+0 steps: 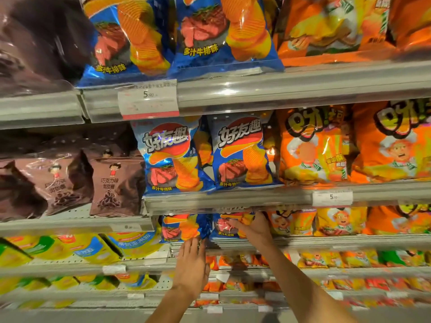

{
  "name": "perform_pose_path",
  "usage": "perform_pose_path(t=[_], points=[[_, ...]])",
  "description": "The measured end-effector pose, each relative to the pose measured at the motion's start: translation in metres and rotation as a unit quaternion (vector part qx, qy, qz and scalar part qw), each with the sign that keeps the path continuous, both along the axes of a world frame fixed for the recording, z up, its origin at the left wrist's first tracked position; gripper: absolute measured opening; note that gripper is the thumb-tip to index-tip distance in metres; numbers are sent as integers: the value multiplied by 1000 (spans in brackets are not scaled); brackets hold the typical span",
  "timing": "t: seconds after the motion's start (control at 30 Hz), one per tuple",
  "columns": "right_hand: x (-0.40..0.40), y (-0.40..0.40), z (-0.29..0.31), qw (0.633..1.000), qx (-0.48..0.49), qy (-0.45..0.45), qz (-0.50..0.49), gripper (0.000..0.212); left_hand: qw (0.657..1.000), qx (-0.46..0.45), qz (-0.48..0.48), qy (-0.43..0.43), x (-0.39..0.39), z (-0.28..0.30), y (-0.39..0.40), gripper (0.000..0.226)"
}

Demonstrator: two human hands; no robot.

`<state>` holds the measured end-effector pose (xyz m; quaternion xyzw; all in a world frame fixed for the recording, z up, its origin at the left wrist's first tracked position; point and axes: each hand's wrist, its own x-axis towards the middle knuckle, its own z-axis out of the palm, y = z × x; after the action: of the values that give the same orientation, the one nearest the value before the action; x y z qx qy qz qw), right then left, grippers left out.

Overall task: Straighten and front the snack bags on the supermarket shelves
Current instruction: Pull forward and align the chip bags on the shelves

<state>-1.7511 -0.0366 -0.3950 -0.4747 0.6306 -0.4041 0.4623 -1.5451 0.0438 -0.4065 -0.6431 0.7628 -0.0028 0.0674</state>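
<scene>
Two blue steak-flavour chip bags stand side by side on the third shelf down. My left hand [192,259] reaches up with straight fingers, its fingertips touching the bottom edge of the left blue bag [180,227]. My right hand [250,226] lies over the front of the right blue bag [222,226], fingers spread across it and thumb side toward the orange bags. More blue chip bags [172,159] of the same kind stand upright on the shelf above, and others [224,33] on the top shelf.
Orange snack bags [310,145] fill the right side of each shelf. Brown chocolate snack bags [114,185] sit at the left, yellow bags [93,248] below them. Shelf rails carry price tags [148,99]. Lower shelves hold several small orange and yellow packs.
</scene>
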Motion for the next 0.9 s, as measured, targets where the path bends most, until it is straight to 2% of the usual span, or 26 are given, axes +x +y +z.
perform_pose_path(t=[0.27, 0.47, 0.53, 0.63, 0.73, 0.8, 0.9], points=[[-7, -2, -10, 990, 34, 127, 46, 96, 1000, -2, 10, 24, 0, 0, 2, 63], [-12, 12, -8, 985, 27, 163, 54, 99, 995, -13, 61, 82, -14, -2, 0, 64], [-17, 22, -8, 982, 8, 178, 61, 91, 991, -25, 83, 100, -24, -1, 3, 61], [-33, 37, -8, 986, -44, 147, 66, 63, 974, -77, 106, 183, -47, 4, 8, 47], [-64, 55, -8, 990, -79, 95, 63, 37, 954, -126, 61, 267, -83, 4, 6, 28], [-93, 66, -9, 991, -101, 79, 44, 17, 926, -105, 50, 358, -116, 6, 4, 24], [-151, 78, -5, 992, -102, 71, 7, 11, 878, -89, 60, 467, -173, 9, 4, 18]])
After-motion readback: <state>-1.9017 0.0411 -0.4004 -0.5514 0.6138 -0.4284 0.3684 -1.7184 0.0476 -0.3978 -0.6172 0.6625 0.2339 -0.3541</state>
